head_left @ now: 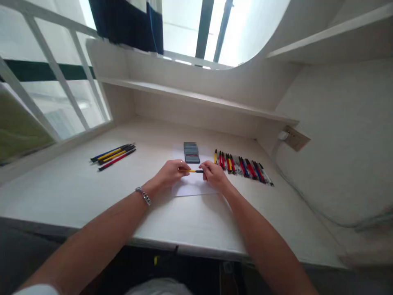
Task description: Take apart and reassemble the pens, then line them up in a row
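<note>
Between my two hands a yellow pen with a black end [193, 171] lies level above a sheet of white paper [192, 189]. My left hand [175, 171] is closed on its yellow end. The fingers of my right hand [212, 173] pinch the black end. Just beyond the hands a dark phone [192, 153] rests on the desk. To the right stretches a row of pens [242, 166] in red, yellow, blue, black and clear. Off to the left sits a small pile of pens [113, 155] in yellow, red, blue and black.
The white desk [147, 229] has a raised shelf [196, 96] along its back. A socket plate [296, 138] with a plug and a cable [294, 188] is at the right wall. White window bars [58, 76] stand on the left.
</note>
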`<state>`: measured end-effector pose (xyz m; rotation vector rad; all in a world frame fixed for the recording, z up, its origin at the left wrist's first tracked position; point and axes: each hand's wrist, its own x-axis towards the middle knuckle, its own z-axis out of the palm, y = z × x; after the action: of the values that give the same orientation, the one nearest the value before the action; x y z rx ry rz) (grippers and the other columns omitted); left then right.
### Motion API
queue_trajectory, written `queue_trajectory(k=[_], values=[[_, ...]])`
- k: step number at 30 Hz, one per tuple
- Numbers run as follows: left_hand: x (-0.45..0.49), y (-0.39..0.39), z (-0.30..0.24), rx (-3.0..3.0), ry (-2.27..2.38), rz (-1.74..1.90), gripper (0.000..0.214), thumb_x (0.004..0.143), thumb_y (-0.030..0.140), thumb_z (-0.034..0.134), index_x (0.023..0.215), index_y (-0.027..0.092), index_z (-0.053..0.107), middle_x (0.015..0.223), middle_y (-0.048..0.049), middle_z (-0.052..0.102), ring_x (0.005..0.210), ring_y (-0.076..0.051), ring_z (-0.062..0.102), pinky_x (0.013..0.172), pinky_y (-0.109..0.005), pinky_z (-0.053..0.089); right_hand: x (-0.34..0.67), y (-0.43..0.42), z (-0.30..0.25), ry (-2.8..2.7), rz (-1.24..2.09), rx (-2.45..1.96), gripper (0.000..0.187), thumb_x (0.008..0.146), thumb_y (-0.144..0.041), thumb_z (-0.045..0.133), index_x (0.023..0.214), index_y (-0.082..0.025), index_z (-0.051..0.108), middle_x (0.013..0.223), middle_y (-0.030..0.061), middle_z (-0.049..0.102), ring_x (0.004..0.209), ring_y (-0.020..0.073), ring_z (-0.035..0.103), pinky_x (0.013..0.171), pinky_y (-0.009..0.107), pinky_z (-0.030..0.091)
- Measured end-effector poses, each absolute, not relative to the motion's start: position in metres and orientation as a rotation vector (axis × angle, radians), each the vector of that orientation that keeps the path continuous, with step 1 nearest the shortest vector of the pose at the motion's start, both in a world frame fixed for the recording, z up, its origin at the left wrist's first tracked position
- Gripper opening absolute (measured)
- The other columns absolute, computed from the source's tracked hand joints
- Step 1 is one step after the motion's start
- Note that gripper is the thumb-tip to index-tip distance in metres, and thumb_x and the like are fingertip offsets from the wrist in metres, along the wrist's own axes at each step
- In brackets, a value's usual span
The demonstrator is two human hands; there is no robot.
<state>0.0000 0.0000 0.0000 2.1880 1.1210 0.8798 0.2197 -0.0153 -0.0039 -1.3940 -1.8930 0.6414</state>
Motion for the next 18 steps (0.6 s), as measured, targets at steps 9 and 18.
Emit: queue_trajectory(k=[9, 18], values=[[0.0, 0.001, 0.003, 2.226, 1.168, 0.741, 0.028, 0.088, 0.035, 0.058, 0.099, 0.018, 0.077, 0.087, -0.005, 0.076, 0.077, -0.018, 0.065, 0.07, -0.028, 0.045, 0.225, -0.023, 0.011, -1.888, 0.518, -1.208, 0.008, 0.08, -0.025, 0.067, 0.085, -0.02, 0.071, 0.087, 0.0041, 0.073, 0.08, 0.0174, 0.065, 0.071, 0.027, 0.048], [-0.001, 0.002, 0.003, 2.242, 1.175, 0.729, 0.028, 0.087, 0.035, 0.058, 0.098, 0.019, 0.078, 0.083, -0.0042, 0.076, 0.072, -0.018, 0.064, 0.067, -0.027, 0.045, 0.221, -0.022, 0.005, -1.923, 0.586, -1.296, 0.015, 0.089, -0.03, 0.06, 0.091, -0.02, 0.071, 0.079, 0.0016, 0.072, 0.069, 0.0137, 0.062, 0.068, 0.025, 0.045]])
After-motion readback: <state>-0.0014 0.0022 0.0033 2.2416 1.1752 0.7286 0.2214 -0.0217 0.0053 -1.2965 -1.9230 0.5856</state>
